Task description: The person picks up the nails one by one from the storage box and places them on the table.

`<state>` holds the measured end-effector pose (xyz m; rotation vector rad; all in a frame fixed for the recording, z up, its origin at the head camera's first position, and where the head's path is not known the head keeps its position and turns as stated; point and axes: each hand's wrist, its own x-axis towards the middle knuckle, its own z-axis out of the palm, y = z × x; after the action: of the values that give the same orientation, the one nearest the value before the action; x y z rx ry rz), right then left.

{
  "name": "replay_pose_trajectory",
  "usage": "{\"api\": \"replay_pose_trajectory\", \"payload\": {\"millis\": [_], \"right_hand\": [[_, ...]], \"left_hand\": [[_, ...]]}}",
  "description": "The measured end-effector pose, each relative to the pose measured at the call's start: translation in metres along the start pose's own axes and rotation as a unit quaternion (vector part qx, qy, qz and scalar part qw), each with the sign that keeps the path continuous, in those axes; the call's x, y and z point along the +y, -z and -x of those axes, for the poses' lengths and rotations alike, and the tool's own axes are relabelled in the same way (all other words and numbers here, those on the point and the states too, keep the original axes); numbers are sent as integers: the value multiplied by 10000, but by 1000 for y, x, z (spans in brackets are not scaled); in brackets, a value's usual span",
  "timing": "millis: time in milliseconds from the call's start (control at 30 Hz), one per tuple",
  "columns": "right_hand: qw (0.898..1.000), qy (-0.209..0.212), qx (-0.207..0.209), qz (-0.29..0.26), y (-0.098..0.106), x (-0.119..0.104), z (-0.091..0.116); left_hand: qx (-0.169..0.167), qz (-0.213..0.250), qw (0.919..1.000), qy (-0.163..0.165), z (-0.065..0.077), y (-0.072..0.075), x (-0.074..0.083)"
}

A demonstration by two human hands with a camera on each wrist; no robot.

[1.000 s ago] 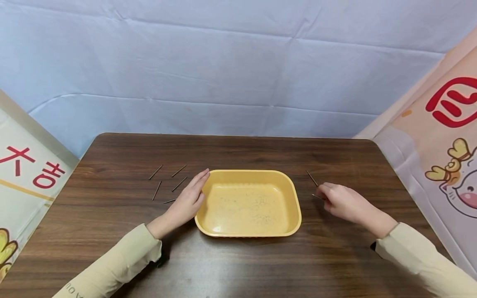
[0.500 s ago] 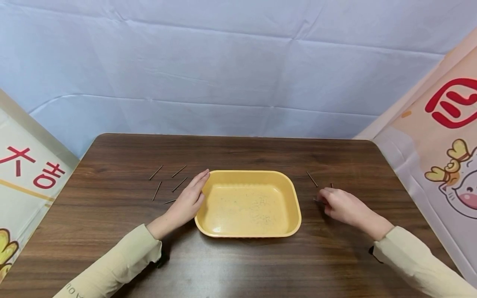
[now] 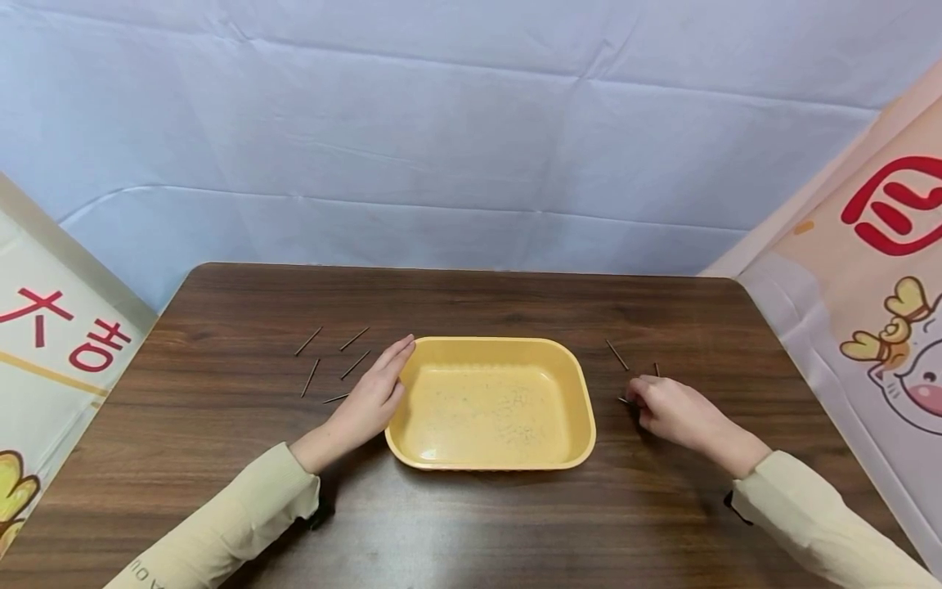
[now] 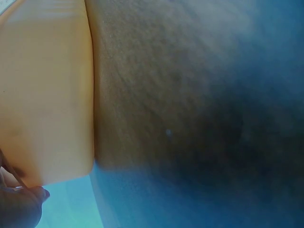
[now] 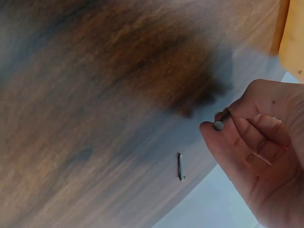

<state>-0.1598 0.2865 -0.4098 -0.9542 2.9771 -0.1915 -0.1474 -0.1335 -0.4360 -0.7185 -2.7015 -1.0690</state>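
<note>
A yellow rectangular plastic basin (image 3: 490, 460) stands in the middle of the wooden table. My left hand (image 3: 371, 394) lies along its left wall with straight fingers; in the left wrist view the thumb (image 4: 21, 204) shows at the basin's lower corner. To the right of the basin, my right hand (image 3: 671, 411) pinches a nail (image 5: 219, 124) between thumb and fingertip, with its round head showing. Two more nails lie near that hand: one nail (image 3: 616, 354) beyond it at a slant, another nail (image 3: 657, 370) just behind the knuckles, partly hidden.
Several nails (image 3: 310, 378) lie scattered on the table (image 3: 471, 532) left of the basin, one partly behind the left hand. A pale cloth backdrop (image 3: 471, 164) rises behind the table's far edge, with printed cloths at both sides.
My right hand has shifted slightly toward the near edge, with a nail in its fingertips. A nail behind its knuckles has come into sight. My left hand and the basin stay put.
</note>
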Motion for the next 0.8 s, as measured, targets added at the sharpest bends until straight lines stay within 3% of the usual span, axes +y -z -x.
{"api": "replay_pose_trajectory", "payload": {"millis": [800], "right_hand": [[9995,-288,-162,9,-2,3,-1]], "left_hand": [[6,-63,10000,-35,0,1,0]]}}
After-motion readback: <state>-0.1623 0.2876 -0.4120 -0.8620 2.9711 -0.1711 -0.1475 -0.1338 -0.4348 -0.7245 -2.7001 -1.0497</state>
